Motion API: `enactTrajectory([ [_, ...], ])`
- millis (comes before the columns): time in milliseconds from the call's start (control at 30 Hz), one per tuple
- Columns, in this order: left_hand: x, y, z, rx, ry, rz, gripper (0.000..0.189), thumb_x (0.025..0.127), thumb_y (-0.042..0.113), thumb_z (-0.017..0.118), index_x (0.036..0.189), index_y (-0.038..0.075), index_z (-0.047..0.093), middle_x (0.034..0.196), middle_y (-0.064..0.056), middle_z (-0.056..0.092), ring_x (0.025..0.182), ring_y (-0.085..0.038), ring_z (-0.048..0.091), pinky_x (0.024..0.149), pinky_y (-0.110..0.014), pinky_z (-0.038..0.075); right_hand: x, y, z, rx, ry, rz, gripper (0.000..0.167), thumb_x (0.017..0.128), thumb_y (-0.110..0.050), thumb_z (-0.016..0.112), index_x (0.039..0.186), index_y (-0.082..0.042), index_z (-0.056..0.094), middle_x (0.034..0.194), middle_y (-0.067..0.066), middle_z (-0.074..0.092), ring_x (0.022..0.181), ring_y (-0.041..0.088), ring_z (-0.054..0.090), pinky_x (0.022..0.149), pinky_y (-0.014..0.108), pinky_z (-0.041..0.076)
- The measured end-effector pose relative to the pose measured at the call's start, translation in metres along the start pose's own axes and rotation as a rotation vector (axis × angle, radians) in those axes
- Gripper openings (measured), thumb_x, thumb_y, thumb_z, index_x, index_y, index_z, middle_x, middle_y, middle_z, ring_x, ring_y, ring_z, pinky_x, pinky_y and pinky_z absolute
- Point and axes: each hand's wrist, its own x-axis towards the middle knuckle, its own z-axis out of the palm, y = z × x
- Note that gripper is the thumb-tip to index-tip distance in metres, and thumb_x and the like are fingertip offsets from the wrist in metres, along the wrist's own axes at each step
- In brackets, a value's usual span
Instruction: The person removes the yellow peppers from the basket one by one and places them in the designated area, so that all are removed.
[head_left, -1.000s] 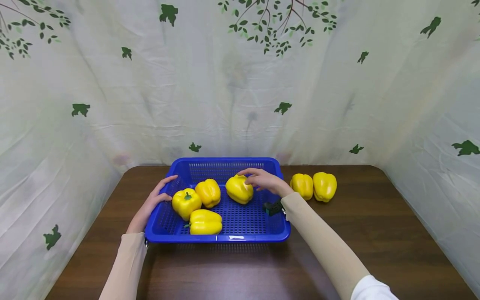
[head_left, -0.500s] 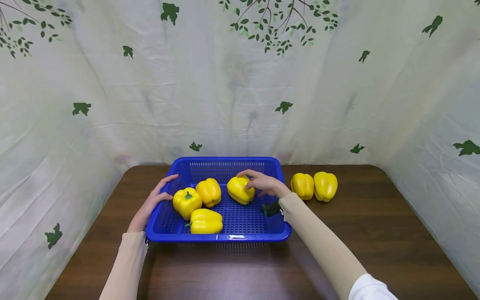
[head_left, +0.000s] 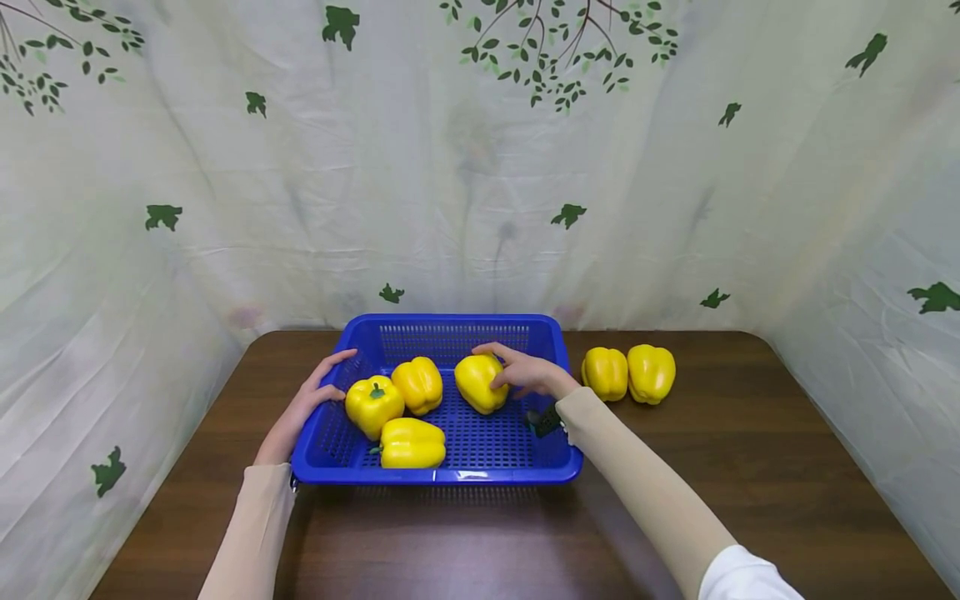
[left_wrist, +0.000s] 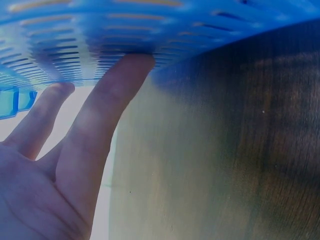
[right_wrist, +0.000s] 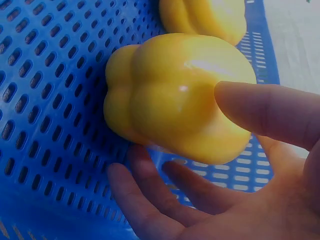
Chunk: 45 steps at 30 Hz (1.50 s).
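Four shiny, lumpy yellow peppers (head_left: 412, 444) sit in a blue plastic basket (head_left: 495, 446) full of little holes, where my right hand (head_left: 529, 372) curves loosely round the rightmost pepper (head_left: 477, 388) and my left hand (head_left: 302, 407), fingers spread, holds its side.

Left hand (left_wrist: 70, 170) against blue basket (left_wrist: 110, 30)

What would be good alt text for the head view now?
A person's right hand grips a yellow bell pepper inside a blue perforated basket while the left hand holds the basket's left rim. Three more yellow bell peppers sit in the basket, and two others to its right on a dark wood-grain table before a pale, leaf-patterned cloth.
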Motion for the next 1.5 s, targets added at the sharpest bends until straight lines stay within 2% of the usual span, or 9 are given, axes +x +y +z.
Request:
enactTrajectory([
  [333, -0.001, 0.001, 0.0, -0.011, 0.005, -0.02, 0.061, 0.089, -0.004, 0.042, 0.146, 0.017, 0.037, 0.15, -0.029, 0.018, 0.118, -0.014, 0.042, 0.09, -0.018, 0.041, 0.001, 0.003, 0.003, -0.02, -0.017, -0.021, 0.066, 0.088, 0.004, 0.054, 0.146, -0.022, 0.035, 0.15, 0.012, 0.024, 0.124, 0.036, 0.036, 0.092, 0.06, 0.039],
  [767, 0.0, -0.001, -0.001, -0.023, -0.016, 0.022, 0.061, 0.089, -0.006, 0.041, 0.145, 0.017, 0.039, 0.146, -0.034, 0.019, 0.114, -0.008, 0.048, 0.089, -0.019, 0.043, 0.001, 0.004, 0.003, 0.042, 0.02, -0.059, 0.058, 0.088, 0.002, 0.058, 0.14, -0.02, 0.043, 0.142, 0.012, 0.032, 0.111, 0.032, 0.044, 0.089, 0.053, 0.044],
  [1100, -0.001, -0.001, -0.001, -0.014, -0.012, 0.012, 0.06, 0.089, -0.005, 0.04, 0.145, 0.019, 0.039, 0.147, -0.033, 0.019, 0.114, -0.009, 0.047, 0.088, -0.02, 0.044, -0.01, -0.006, 0.0, 0.092, 0.009, -0.082, 0.056, 0.092, -0.007, 0.056, 0.142, -0.023, 0.039, 0.145, 0.014, 0.031, 0.12, 0.035, 0.043, 0.093, 0.055, 0.041],
  [1500, -0.001, 0.0, -0.001, -0.001, -0.009, 0.017, 0.059, 0.09, -0.004, 0.041, 0.145, 0.017, 0.038, 0.148, -0.032, 0.018, 0.115, -0.009, 0.046, 0.089, -0.019, 0.043, -0.025, -0.011, -0.009, 0.142, 0.047, -0.124, 0.058, 0.091, -0.004, 0.056, 0.144, -0.021, 0.039, 0.15, 0.01, 0.025, 0.124, 0.036, 0.039, 0.092, 0.051, 0.043],
])
